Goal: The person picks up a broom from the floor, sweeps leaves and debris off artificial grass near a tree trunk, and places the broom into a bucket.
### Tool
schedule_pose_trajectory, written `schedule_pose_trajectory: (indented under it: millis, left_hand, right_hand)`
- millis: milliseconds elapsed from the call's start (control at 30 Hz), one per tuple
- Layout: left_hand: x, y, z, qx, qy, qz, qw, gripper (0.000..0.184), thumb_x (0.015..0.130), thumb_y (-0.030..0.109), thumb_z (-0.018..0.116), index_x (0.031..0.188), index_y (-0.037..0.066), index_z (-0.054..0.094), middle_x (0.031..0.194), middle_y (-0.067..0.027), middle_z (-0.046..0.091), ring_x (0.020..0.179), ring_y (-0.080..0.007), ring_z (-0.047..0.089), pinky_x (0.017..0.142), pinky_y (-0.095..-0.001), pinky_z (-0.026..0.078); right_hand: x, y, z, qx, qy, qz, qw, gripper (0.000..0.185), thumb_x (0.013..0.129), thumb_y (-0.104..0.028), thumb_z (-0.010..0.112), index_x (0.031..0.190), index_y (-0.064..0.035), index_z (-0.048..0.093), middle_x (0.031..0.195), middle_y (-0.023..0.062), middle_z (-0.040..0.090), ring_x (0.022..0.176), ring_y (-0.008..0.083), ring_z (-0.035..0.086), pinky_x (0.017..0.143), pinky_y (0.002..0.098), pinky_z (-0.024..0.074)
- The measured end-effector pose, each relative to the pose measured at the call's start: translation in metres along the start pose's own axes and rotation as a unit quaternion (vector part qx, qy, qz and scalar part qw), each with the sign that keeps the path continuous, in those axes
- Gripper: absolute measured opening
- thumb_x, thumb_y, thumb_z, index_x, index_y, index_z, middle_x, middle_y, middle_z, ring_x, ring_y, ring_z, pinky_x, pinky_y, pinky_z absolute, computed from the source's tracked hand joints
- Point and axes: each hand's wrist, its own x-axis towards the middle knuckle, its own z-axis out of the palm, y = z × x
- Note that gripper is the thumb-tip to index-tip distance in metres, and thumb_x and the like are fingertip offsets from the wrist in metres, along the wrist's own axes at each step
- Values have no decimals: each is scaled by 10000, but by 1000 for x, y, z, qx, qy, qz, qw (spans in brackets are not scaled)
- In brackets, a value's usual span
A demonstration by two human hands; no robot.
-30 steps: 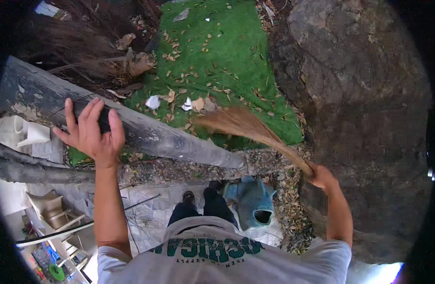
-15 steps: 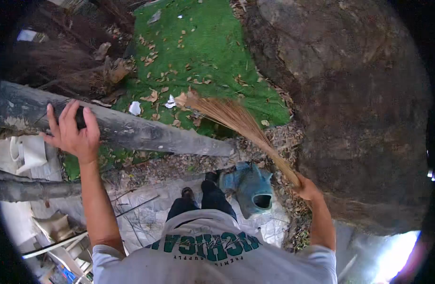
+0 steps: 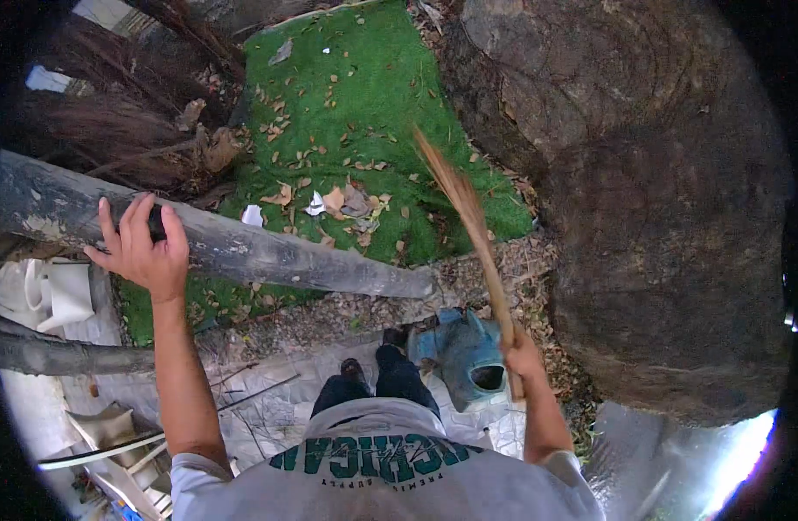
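My right hand (image 3: 524, 356) is closed around the handle of a straw broom (image 3: 481, 239). The broom's bristles point up and left over the green artificial turf (image 3: 355, 95), right of a small pile of dry leaves and scraps (image 3: 357, 201). At the left, my left hand (image 3: 149, 247) lies on a slanting grey trunk (image 3: 277, 260) with its fingers apart. A dark spot shows between its thumb and fingers; I cannot tell what it is. Close to my right hand sits a blue-green fish-shaped vessel (image 3: 455, 352) with an open mouth.
A large brown rock (image 3: 659, 208) fills the right side. Dry roots (image 3: 130, 130) are at upper left. White paper pieces (image 3: 252, 215) lie by the trunk. White plastic chair-like items (image 3: 65, 295) stand at left. Gravel and leaves (image 3: 312, 321) border the turf.
The broom has swung right, away from the leaf pile, and stands more upright. My right hand has moved left and slightly down. My left hand stays on the trunk.
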Motion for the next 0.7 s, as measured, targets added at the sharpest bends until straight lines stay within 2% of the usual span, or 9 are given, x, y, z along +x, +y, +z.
schedule_pose_trajectory:
  millis: [133,200,233,300,400,433,500,600,700]
  left_hand:
    - [1,3,-2,7,3,20,1000,192,775,263,630,961,218,642,1019,100,639,1232,-219,445,1074,-498,-40]
    - [0,2,-1,10,7,19,1000,196,775,263,629,965,214,644,1014,95,641,1230,-223,446,1075,-491,-49]
    - [2,1,-2,10,9,18,1000,196,775,263,629,965,214,644,1014,95,641,1230,-223,446,1075,-491,-49]
    - [1,3,-3,5,3,21,1000,198,776,259,628,968,213,645,1013,90,642,1233,-225,445,1078,-486,-53]
    - [1,1,0,-5,17,20,1000,191,778,254,626,963,209,646,1013,86,643,1236,-227,444,1081,-479,-59]
    - [1,2,0,1,6,12,1000,186,781,253,624,959,206,646,1012,86,644,1237,-228,444,1083,-475,-62]
    - [0,2,0,0,4,13,1000,186,796,263,617,972,210,645,1028,84,645,1236,-227,447,1076,-484,-50]
    - [-1,0,2,0,2,15,1000,189,812,276,609,989,216,642,1046,83,646,1235,-223,452,1070,-490,-43]
    - [-2,-2,4,1,5,16,1000,197,812,284,610,995,217,638,1047,85,646,1232,-218,455,1071,-487,-48]
  right_hand:
    - [95,12,35,1,62,-154,986,590,709,-158,605,1271,-61,451,877,141,619,683,195,605,591,318,476]
    - [116,-45,27,45,2,-58,997,479,731,-139,597,1184,-26,491,827,126,612,723,185,601,629,303,474]
    - [144,-53,24,45,3,-60,997,479,731,-139,597,1184,-26,491,827,126,612,723,185,601,629,303,474]
    - [188,-59,18,161,-180,29,970,407,762,-118,586,1150,-29,502,756,75,578,650,168,571,576,308,469]
    - [143,-80,11,131,-149,-76,977,407,776,-97,596,1166,-44,494,729,42,549,550,161,521,493,328,449]
    - [147,-57,6,84,-161,-170,969,452,768,-79,614,1199,-56,476,733,30,543,503,144,485,447,319,428]
    - [81,-85,-21,168,-271,-58,946,524,770,-49,621,1261,-72,439,746,31,539,508,123,487,446,280,417]
    - [40,-79,-7,79,-229,-45,969,671,776,-59,624,1375,-136,331,730,18,524,490,101,486,420,262,411]
    - [32,-75,8,107,-235,-39,965,669,782,-58,619,1377,-150,328,725,20,520,483,106,488,409,264,408]
